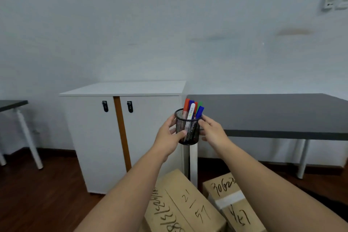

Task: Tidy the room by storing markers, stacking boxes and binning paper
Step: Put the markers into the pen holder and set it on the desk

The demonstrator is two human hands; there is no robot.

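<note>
Cardboard boxes [185,207], two with handwriting, lie nearest, side by side on the floor, cut off by the lower edge. Above them, the left hand [170,136] and right hand [212,131] clasp a mesh cup [187,130] from opposite sides, fingers curled round it; the cup stands upright in mid-air. Its markers [192,110] point upward. Just beyond and rightward lies the dark surface [273,113]; leftward, a white cabinet [120,128]. Marker count unclear.
</note>
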